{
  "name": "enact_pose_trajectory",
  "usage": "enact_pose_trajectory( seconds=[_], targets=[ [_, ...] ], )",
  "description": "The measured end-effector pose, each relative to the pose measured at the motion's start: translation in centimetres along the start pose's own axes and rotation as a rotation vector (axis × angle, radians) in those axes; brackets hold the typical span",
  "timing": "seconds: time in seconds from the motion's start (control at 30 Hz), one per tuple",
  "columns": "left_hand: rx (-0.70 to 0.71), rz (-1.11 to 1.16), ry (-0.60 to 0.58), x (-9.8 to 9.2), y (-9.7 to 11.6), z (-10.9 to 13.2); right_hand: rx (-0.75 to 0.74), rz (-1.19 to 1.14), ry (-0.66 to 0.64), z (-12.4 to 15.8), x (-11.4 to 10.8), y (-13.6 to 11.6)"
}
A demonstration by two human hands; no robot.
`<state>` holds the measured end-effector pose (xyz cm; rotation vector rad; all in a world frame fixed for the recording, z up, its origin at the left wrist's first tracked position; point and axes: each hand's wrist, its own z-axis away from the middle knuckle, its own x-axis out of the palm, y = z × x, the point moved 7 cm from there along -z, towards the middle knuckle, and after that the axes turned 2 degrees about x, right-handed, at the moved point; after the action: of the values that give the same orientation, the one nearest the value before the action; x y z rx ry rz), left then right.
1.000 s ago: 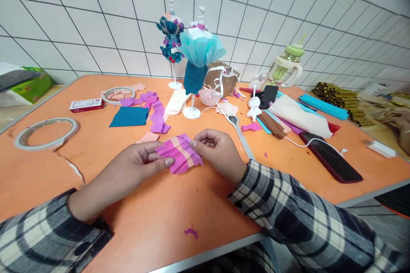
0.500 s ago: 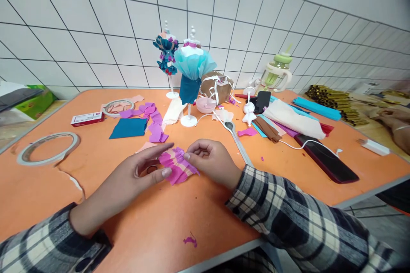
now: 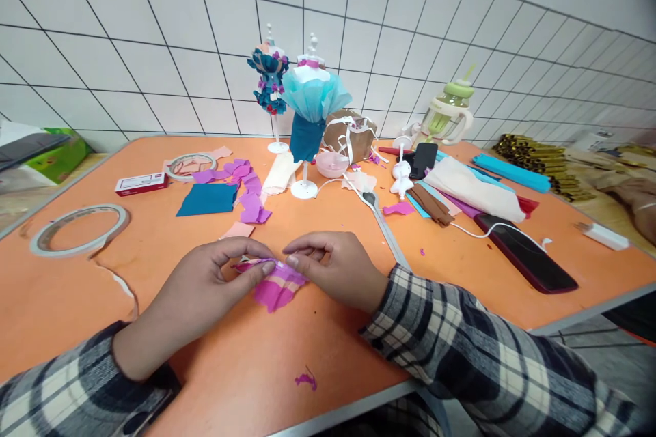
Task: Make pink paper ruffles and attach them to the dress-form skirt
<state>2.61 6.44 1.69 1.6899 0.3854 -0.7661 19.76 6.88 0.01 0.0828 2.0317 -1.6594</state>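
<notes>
A ruffled piece of pink and purple crepe paper (image 3: 279, 292) with a peach stripe hangs between my two hands, low over the orange table. My left hand (image 3: 218, 274) pinches its upper edge between thumb and fingers. On the other side, my right hand (image 3: 335, 263) grips the same edge with thumb and forefinger, its tips close to the left ones. Beyond the hands stands a small white dress form (image 3: 307, 82) in a light blue ruffle and a dark blue skirt. A peach paper scrap (image 3: 238, 230) lies just past my left hand.
Tape rolls (image 3: 79, 230) and a red-and-white box (image 3: 142, 184) lie left, near a blue paper square (image 3: 206, 199). A second dress form (image 3: 269, 82) and a pink bowl (image 3: 331, 164) stand behind. To the right are a phone (image 3: 525, 252), crepe rolls (image 3: 474, 188) and a bottle (image 3: 448, 113).
My left fingers have closed from a spread pose onto the paper's upper edge. The paper has turned, its ruffled part now hanging toward me. The whole view has shifted slightly.
</notes>
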Motion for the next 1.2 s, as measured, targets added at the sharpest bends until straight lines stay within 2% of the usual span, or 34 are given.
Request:
enact_pose_trajectory(
  seconds=[0.07,0.3,0.5,0.63,0.73,0.87,0.97,1.2],
  targets=[
    [-0.020,0.016,0.018,-0.1,-0.2,0.0,0.047,-0.032,0.049,0.1,-0.3,0.2],
    [-0.037,0.066,0.010,0.3,-0.3,0.0,0.050,-0.097,-0.010,0.1,0.6,0.3],
    [-0.025,0.262,-0.145,1.2,-0.3,0.1,0.054,-0.130,0.012,0.1,0.7,0.7],
    [-0.019,0.357,-0.134,0.7,-0.2,0.0,0.035,-0.101,0.030,0.1,0.5,0.6],
    [-0.012,0.260,-0.099,0.3,-0.1,-0.1,0.035,-0.049,0.036,0.1,0.4,0.5],
    [-0.001,-0.018,-0.041,0.1,0.3,0.0,-0.093,0.112,0.034,0.3,0.2,-0.8],
    [0.009,-0.047,-0.045,0.2,0.6,0.2,-0.143,0.147,0.022,0.5,0.2,-1.5],
    [-0.007,-0.031,0.040,-0.8,0.9,0.1,0.048,-0.123,0.017,0.2,0.3,0.2]
  ],
)
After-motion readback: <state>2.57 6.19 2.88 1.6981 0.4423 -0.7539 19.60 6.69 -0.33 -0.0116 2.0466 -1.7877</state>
